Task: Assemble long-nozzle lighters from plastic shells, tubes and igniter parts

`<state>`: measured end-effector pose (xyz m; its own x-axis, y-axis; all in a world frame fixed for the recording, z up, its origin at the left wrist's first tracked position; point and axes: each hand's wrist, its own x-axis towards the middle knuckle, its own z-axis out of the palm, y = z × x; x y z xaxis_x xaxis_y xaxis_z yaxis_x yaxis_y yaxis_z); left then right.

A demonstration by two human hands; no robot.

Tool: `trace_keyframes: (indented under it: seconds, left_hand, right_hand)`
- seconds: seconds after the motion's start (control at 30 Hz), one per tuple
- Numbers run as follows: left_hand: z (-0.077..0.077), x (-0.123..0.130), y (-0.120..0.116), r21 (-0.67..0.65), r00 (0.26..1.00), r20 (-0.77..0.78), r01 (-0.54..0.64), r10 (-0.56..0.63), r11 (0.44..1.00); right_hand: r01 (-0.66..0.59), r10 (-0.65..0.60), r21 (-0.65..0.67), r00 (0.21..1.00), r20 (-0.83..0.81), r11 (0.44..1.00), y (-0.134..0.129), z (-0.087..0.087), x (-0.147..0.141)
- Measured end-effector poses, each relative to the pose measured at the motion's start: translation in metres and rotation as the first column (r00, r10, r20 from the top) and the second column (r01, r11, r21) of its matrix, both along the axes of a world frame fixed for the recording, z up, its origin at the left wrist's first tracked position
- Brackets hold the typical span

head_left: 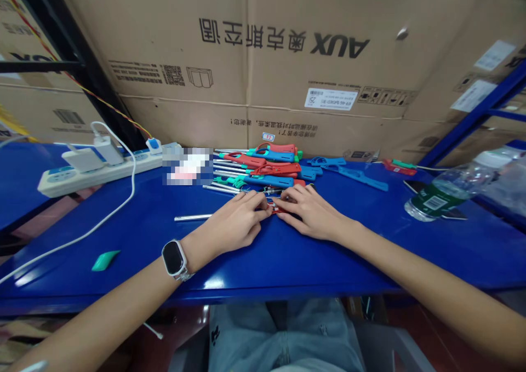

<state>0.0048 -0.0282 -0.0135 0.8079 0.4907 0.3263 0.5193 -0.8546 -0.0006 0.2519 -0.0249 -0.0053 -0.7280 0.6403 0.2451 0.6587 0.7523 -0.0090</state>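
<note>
Close together over the blue table, my left hand and my right hand both have their fingers closed on a small red lighter casing. Fingers cover most of the casing and whatever lies inside it. A metal lighter tube sticks out to the left from under my left hand; its other end is hidden. Just beyond my fingers lies a pile of long-nosed lighters with red and blue handles and metal tubes pointing left. A loose blue casing part is to the right of the pile.
A white power strip with chargers and a cable is at the left. On the table lies a green cap-like piece. At the right, a water bottle leans over a dark flat object. Behind stands a large cardboard sheet.
</note>
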Motion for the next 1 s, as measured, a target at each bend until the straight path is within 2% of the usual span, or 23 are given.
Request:
trace_keyframes:
  seconds: [0.17,0.27,0.37,0.47,0.53,0.6,0.67,0.77,0.9,1.0]
  left_hand:
    - [0.000,0.002,-0.001,-0.003,1.000,-0.017,-0.009,0.009,1.000]
    - [-0.001,0.003,-0.001,-0.009,1.000,-0.011,-0.004,0.003,1.000]
    - [0.000,0.003,0.000,-0.025,1.000,0.010,0.008,-0.007,1.000]
    - [0.006,-0.007,0.004,-0.068,0.994,0.109,0.020,-0.013,0.997]
    - [0.011,-0.019,0.010,-0.136,0.978,0.204,-0.009,0.037,0.991]
    - [0.016,-0.033,0.017,-0.261,0.967,0.220,-0.071,0.131,0.963]
    - [0.020,-0.044,0.022,-0.380,0.963,0.160,-0.144,0.218,0.914]
    - [0.025,-0.053,0.026,-0.493,0.966,0.095,-0.164,0.241,0.854]
    - [0.025,-0.052,0.025,-0.564,0.969,0.092,-0.139,0.229,0.814]
    - [0.023,-0.047,0.025,-0.547,0.972,0.080,-0.141,0.219,0.825]
  right_hand:
    - [0.054,-0.057,0.062,0.998,0.041,0.997,-0.010,-0.004,0.000]
    - [0.024,-0.026,0.091,0.999,0.020,0.996,-0.012,-0.004,0.000]
    - [-0.023,0.016,0.095,0.997,0.076,0.995,-0.015,-0.004,0.000]
    - [-0.015,-0.001,0.112,0.990,0.143,0.994,-0.018,-0.006,0.001]
    - [-0.005,-0.019,0.138,0.984,0.176,0.990,-0.020,-0.006,0.001]
    - [-0.004,-0.026,0.150,0.980,0.197,0.989,-0.021,-0.006,0.001]
    - [-0.005,-0.025,0.144,0.978,0.205,0.990,-0.021,-0.006,0.002]
    - [-0.005,-0.019,0.127,0.982,0.187,0.992,-0.020,-0.007,0.003]
    - [-0.002,-0.006,0.076,0.993,0.118,0.997,-0.017,-0.006,0.003]
    - [-0.010,0.006,0.044,0.998,0.070,0.999,-0.014,-0.004,0.003]
